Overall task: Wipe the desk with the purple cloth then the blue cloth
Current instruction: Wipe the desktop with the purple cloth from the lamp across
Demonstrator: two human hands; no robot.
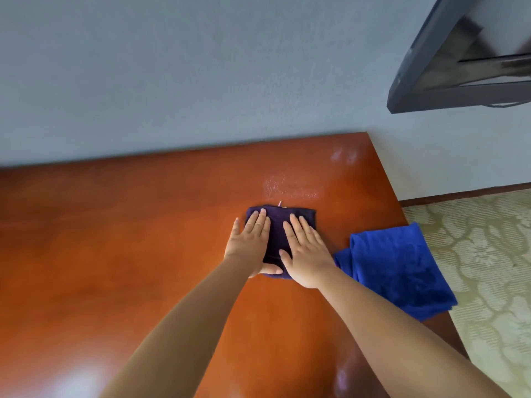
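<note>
Left hand (pixel 249 245): your palm lies flat, fingers (pixel 260 222) straight, pointing far.
Right hand (pixel 307 254): flat beside it, arms outstretched.

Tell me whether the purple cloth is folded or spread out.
Folded. The purple cloth lies as a small thick pad on the desk, with the left hand and right hand pressing flat on it.

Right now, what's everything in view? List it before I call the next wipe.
purple cloth: one, dark purple, folded flat on the desk under both hands.
blue cloth: one, bright blue, folded, at the desk's right edge, partly overhanging.
desk: one, reddish-brown, glossy, against the wall.
wet patch: pale speckled smear just beyond the purple cloth.
wall: grey, behind the desk.
screen: one, dark, on the wall, upper right.
carpet: beige, patterned, right.
left hand: flat on the purple cloth.
right hand: flat on the purple cloth.
</note>
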